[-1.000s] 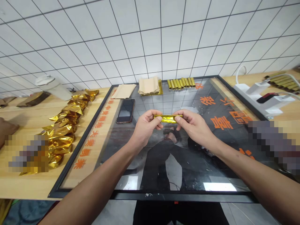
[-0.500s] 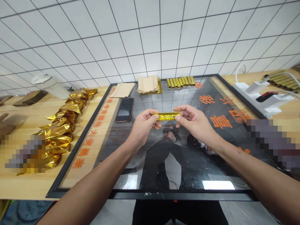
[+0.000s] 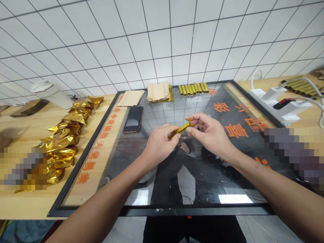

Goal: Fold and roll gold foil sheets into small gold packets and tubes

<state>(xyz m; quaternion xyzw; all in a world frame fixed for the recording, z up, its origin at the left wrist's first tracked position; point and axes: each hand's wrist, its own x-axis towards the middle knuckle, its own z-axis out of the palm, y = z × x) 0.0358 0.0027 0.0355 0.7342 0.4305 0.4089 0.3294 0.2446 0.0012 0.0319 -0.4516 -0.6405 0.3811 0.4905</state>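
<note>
From the head view, we hold a gold roll (image 3: 181, 129) in the air between both hands, above the middle of the glass panel (image 3: 202, 175) that lies on the bench (image 3: 32, 199). Its long axis runs on a slant, low at our left and rising toward our right and the far edge of the bench. The left hand (image 3: 159, 145) has its fingers (image 3: 174, 137) closed together on the lower end, thumb against forefinger. The right hand (image 3: 209, 131) pinches the upper end between thumb and fingertips, the other fingers curled loosely above. Both hands sit equally close to the roll, each at one end, and they nearly meet across it.

Along the far edge of the panel we see a row of finished rolls (image 3: 192, 88), a paper stack (image 3: 158, 92) just beside it, and a phone (image 3: 133, 119) nearer to us on the left. On the bare wood toward the left edge lies a line of crumpled gold foil (image 3: 67, 135). A power strip (image 3: 277, 101) sits by the right edge.
</note>
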